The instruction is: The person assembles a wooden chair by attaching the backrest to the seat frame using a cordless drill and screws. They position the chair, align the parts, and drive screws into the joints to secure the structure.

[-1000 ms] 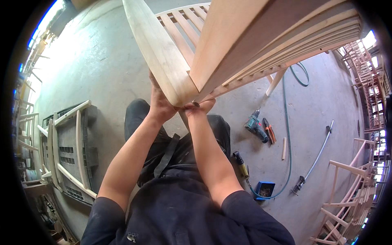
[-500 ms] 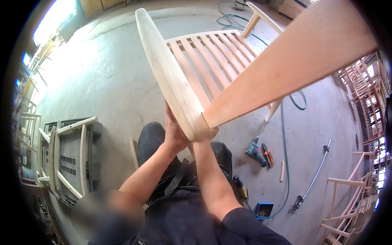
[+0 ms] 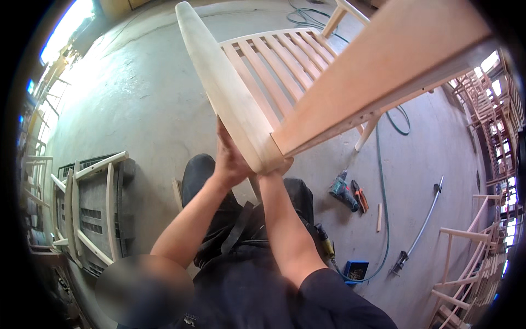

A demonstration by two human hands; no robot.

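Note:
A pale, unfinished wooden chair [image 3: 285,101] with a slatted panel fills the upper middle of the view. Its rounded armrest [image 3: 227,88] points toward me and meets a broad, flat wooden rail [image 3: 378,77] at the near end. My left hand [image 3: 229,156] grips the armrest's near end from its left side, some fingers hidden behind the wood. Under that same end, my right hand [image 3: 280,166] is curled against the chair. Most of it is covered by the armrest, and only its edge shows past the joint.
Right of my knees lie a cordless drill [image 3: 344,192], orange-handled pliers [image 3: 359,197], a yellow-bodied tool [image 3: 326,242], a blue box [image 3: 356,270] and a bar clamp [image 3: 419,236]. A green hose [image 3: 382,164] crosses the floor. Wooden frames [image 3: 90,211] rest on a dark pallet at left.
The chair and my hands sit slightly higher in the view. More of the broad rail's lower edge now shows. Both hands keep their places at the armrest's end.

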